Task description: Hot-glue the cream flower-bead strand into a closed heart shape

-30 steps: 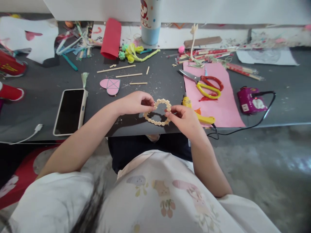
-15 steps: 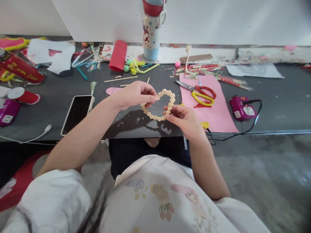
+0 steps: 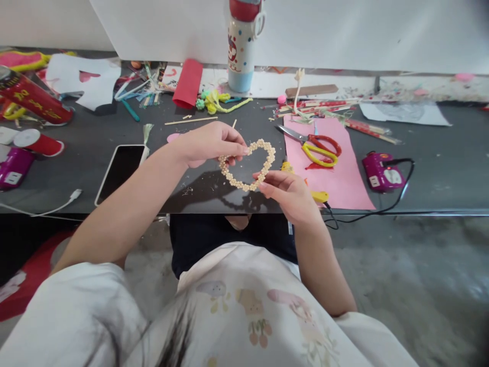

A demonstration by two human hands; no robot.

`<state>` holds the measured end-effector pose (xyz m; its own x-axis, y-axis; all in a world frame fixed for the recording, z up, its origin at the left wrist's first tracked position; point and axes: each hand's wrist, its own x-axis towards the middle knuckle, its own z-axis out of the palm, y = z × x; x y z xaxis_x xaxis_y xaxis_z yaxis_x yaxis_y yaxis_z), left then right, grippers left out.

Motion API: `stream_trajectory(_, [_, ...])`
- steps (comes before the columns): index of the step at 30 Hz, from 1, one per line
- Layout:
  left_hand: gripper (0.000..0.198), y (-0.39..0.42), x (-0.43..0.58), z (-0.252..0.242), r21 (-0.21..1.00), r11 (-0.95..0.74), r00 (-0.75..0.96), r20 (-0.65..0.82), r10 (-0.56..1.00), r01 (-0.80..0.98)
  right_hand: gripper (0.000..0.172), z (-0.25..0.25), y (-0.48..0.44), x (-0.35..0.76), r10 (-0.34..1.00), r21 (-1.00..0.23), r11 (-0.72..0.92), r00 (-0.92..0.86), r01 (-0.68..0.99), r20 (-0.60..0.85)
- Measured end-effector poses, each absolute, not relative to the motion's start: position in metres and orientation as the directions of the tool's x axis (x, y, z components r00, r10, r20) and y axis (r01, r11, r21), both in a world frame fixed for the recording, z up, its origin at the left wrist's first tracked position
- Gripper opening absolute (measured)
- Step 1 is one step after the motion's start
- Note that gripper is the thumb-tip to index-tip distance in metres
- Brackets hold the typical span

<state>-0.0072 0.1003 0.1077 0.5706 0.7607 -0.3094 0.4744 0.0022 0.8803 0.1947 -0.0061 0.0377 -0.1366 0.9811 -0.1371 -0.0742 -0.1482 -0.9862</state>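
A cream ring of small knobbly pieces, bent like a heart point(image 3: 244, 186), is held up over the dark table between my two hands. My left hand point(image 3: 216, 142) pinches its upper left part between thumb and fingers. Lower down, my right hand point(image 3: 288, 191) grips its right side with thumb and fingertips. The ring's shadow falls on the table below. Right of the ring, scissors point(image 3: 323, 148) with red and yellow handles lie on a pink sheet point(image 3: 344, 188). A yellow tool with a black cord point(image 3: 320, 196) is partly hidden behind my right hand.
A white phone point(image 3: 120, 173) lies left of my left forearm. Further back stand a lidded bottle point(image 3: 240, 56) and a red paper roll point(image 3: 188, 84). Thin sticks point(image 3: 191, 121) lie behind my left hand. A purple box point(image 3: 382, 172) with a cable sits at right.
The view has shifted slightly. The ring is tilted a little differently, its lower part further left, and both hands still hold it.
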Motion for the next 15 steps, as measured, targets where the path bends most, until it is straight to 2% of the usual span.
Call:
stream_trajectory(6, [0.012,0.0980,-0.0064,0.1059,0.870,0.079,0.541,-0.371,0.755,0.486,0.026,0.0325,-0.0071,0.1931,0.975,-0.976,-0.193,-0.133,-0.102,-0.179])
stream_trajectory(15, [0.012,0.0997,-0.0050,0.0992,0.871,0.090,0.544,-0.379,0.749,0.483,0.026,0.0277,-0.0085,0.1883,0.960,-0.962,-0.246,-0.166,-0.119,-0.225])
